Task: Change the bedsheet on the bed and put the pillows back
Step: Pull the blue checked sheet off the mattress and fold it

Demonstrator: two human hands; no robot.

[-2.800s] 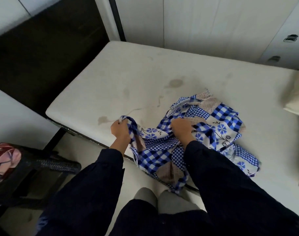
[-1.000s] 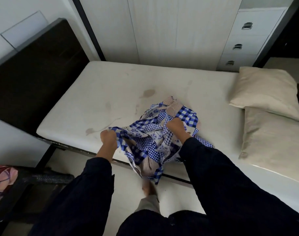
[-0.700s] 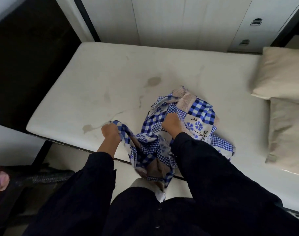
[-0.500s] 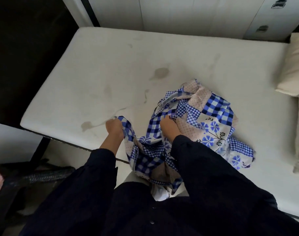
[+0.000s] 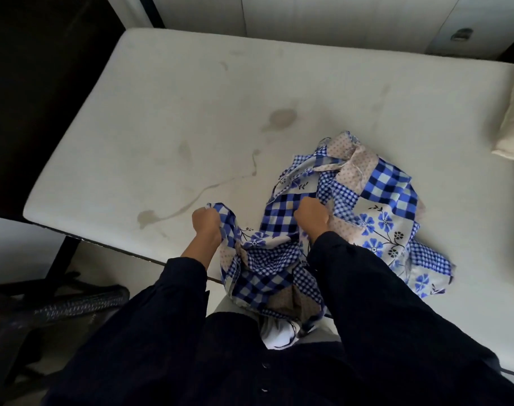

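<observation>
A bunched blue-and-white checked bedsheet (image 5: 376, 206) with blue flowers lies on the bare, stained white mattress (image 5: 191, 112), and part of it hangs over the near edge. My left hand (image 5: 206, 224) grips one edge of the sheet in a fist. My right hand (image 5: 312, 215) grips the cloth about a hand's width to the right. A cream pillow (image 5: 513, 112) lies at the right end of the mattress, mostly cut off by the frame.
A dark headboard (image 5: 39, 83) stands at the left end of the bed. White cabinet doors and drawers (image 5: 337, 19) run behind the bed. A dark woven chair (image 5: 74, 303) stands on the floor at the lower left.
The view has tilted down and to the left, so the pillows have slid nearly out of sight. Both hands keep their grip on the sheet, which lies more spread to the right.
</observation>
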